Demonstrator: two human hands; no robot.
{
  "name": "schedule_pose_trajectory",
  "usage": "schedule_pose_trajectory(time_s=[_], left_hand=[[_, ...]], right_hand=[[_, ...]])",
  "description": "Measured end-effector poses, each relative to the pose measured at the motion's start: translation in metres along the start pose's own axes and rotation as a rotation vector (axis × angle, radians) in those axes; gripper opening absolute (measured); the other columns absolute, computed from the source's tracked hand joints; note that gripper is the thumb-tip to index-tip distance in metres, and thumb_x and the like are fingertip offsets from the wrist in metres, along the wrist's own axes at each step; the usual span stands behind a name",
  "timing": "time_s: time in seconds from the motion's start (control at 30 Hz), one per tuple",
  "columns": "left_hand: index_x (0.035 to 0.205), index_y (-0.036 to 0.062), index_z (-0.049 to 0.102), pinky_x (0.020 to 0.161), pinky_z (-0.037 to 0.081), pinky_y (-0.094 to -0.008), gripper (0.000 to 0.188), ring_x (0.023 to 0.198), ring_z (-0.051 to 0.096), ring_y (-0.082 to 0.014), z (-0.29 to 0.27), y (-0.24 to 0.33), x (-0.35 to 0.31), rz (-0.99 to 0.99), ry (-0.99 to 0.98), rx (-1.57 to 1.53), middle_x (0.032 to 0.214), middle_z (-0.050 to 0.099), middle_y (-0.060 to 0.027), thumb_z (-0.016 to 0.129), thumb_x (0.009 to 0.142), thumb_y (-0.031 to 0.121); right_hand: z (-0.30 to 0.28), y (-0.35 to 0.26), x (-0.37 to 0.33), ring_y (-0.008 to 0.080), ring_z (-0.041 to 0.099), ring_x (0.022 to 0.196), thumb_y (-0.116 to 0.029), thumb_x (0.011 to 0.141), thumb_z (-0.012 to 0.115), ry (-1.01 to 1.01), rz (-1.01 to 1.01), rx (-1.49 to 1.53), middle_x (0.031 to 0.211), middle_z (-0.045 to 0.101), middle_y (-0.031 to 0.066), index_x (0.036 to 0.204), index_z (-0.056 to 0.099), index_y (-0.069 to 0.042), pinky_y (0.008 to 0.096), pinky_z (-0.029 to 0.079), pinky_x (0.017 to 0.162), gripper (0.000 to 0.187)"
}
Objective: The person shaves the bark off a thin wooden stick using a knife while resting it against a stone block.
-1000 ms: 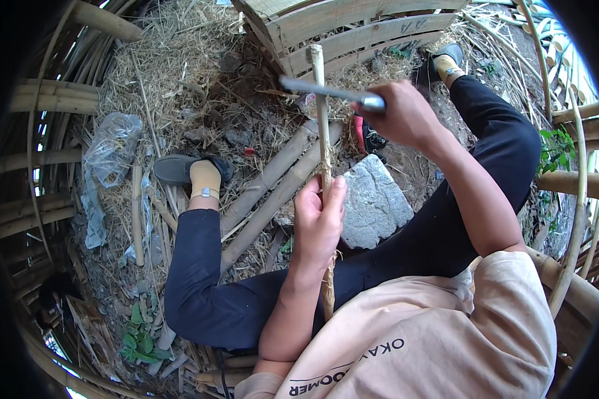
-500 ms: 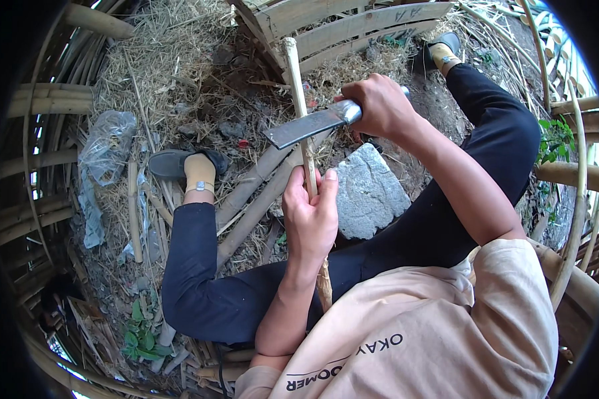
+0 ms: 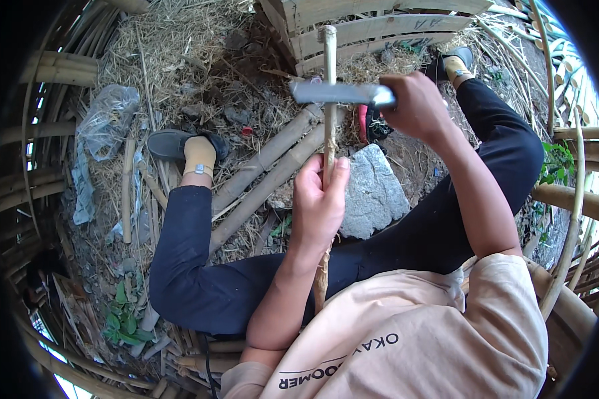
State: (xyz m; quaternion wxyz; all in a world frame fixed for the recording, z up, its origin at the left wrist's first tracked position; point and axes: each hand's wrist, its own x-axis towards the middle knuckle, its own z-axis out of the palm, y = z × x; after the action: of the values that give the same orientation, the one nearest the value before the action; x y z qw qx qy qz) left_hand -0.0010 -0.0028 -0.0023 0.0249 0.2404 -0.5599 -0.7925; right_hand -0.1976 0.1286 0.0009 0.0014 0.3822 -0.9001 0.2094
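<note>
My left hand is closed round a long pale wooden stick, which stands nearly upright in the view. The stick's lower end reaches down toward my lap, and its top shows a knobby tip. Above it my right hand grips the handle end of a wide-bladed knife, motion-blurred. The blade lies across the stick, well above my left hand; whether it touches the wood I cannot tell. Most of the handle is hidden in my fist.
A flat grey stone sits between my legs. Bamboo poles lie on straw-covered ground. Behind a red-handled tool stands a wooden slat crate. A clear plastic bag lies at left, near bamboo walling.
The blade has moved up along the stick and now lies more level. The stick stands straighter, its top shifted right. A red-handled tool behind has come into view.
</note>
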Motion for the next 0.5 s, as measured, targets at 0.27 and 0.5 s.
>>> schedule_pose_trajectory(time_s=[0.27,0.5], left_hand=[[0.094,0.0109,0.049,0.037,0.018,-0.0175,0.016,0.044,0.028,0.0031,-0.002,-0.004,0.0,-0.046,0.042,0.061,0.063,0.036,0.0102,0.059,0.101,0.021],[0.094,0.0115,0.047,0.036,0.016,-0.0175,0.015,0.043,0.026,0.0028,0.008,0.004,-0.01,-0.038,-0.058,0.015,0.061,0.033,0.0105,0.059,0.101,0.018]], right_hand=[[0.023,-0.008,0.009,0.0349,0.069,0.064,-0.011,0.066,0.07,-0.091,0.052,-0.04,0.067,0.068,0.0166,0.078,0.069,-0.005,0.0452,0.057,0.064,0.013],[0.001,0.042,0.033,0.0381,0.069,0.072,-0.014,0.074,0.065,0.176,0.093,-0.034,0.075,0.069,0.0202,0.085,0.074,-0.006,0.0463,0.057,0.07,0.016]])
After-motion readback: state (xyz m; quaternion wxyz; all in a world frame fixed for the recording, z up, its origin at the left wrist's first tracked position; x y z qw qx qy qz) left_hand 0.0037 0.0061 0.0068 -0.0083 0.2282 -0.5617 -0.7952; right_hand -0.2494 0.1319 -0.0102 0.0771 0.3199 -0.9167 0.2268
